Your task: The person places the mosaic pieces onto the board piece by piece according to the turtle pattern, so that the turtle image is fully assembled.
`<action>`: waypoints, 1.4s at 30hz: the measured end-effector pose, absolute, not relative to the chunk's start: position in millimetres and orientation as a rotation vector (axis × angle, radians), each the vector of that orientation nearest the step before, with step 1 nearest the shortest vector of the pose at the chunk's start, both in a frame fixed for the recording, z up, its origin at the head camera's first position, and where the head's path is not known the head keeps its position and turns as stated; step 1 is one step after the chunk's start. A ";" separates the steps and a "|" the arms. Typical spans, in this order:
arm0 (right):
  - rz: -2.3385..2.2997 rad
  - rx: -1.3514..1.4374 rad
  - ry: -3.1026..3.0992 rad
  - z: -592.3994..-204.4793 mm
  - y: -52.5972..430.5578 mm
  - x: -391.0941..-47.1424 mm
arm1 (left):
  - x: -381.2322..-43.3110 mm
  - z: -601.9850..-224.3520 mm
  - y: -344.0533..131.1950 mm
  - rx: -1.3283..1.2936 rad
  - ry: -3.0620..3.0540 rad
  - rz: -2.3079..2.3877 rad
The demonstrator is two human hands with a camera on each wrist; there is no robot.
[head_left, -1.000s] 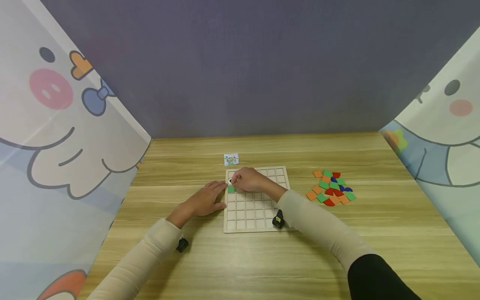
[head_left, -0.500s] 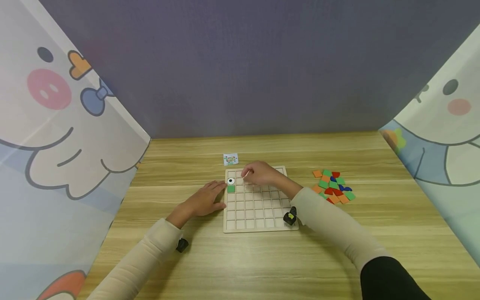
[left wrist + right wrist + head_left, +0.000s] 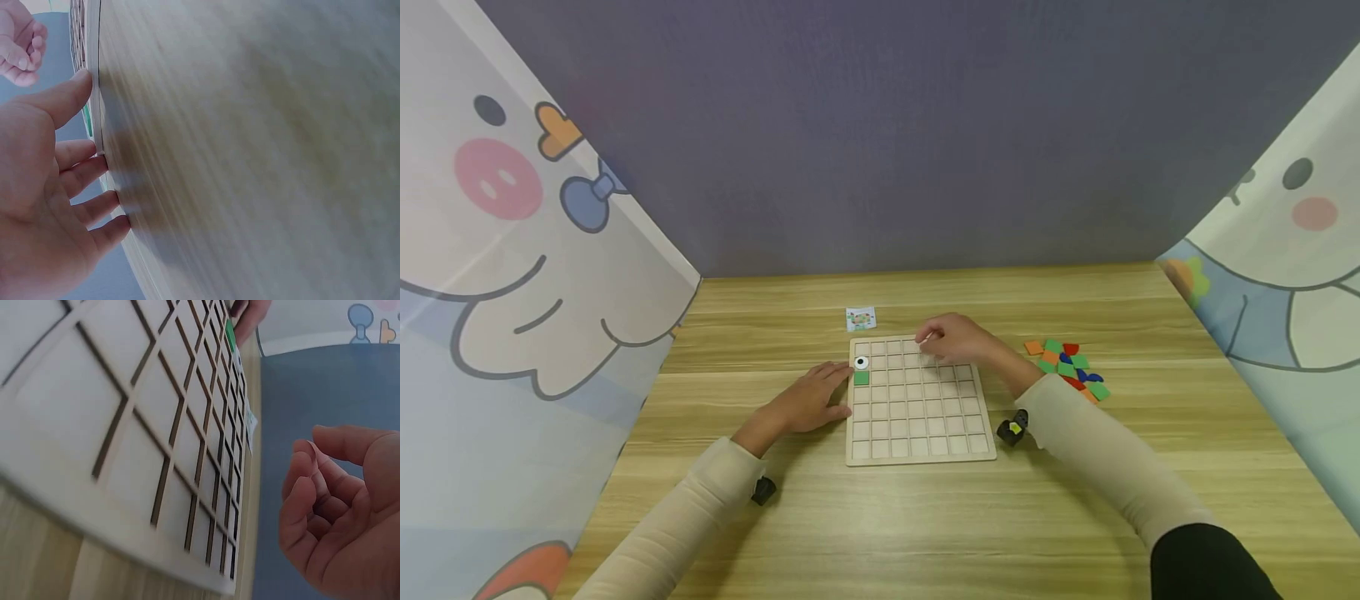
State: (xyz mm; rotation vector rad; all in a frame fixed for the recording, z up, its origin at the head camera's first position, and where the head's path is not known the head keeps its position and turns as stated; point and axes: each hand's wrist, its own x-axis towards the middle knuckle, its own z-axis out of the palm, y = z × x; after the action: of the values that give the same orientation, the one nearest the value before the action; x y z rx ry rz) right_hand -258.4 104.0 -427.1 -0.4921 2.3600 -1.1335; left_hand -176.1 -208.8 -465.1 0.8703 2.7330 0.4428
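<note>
A wooden grid board lies on the table. In its left column sit a white round-eyed tile and, just below it, a green square tile. My left hand rests at the board's left edge; the left wrist view shows its thumb and fingertips along that edge. My right hand hovers over the board's upper right part, fingers loosely curled. Nothing shows between its thumb and fingers in the right wrist view, where the hand is raised beside the board.
Right of the board lies a pile of green, orange, red and blue pieces, partly covered by the right forearm. A small picture card lies behind the board. A grey partition rises at the table's back, with cartoon-printed panels on the sides.
My right hand has drawn away from the eye tile, moving right across the board and exposing more of the grid. The left hand has stayed at the board's edge.
</note>
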 end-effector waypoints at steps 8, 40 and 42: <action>-1.123 -0.473 2.400 -427.5 135.7 -261.3 | -176.1 -464.3 -208.3 0.866 2.730 0.449; -0.996 -0.253 2.612 -426.8 276.6 -259.3 | -176.5 -465.8 -209.1 0.873 2.730 0.473; -0.959 -0.249 2.633 -426.3 284.1 -258.7 | -176.6 -465.9 -209.5 0.869 2.733 0.465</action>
State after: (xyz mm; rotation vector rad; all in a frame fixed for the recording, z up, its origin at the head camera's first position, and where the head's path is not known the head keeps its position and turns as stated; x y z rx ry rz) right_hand -258.7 284.1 -426.3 -0.2487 2.6325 -0.9591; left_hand -176.6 -209.5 -465.9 0.8689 2.7332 0.4653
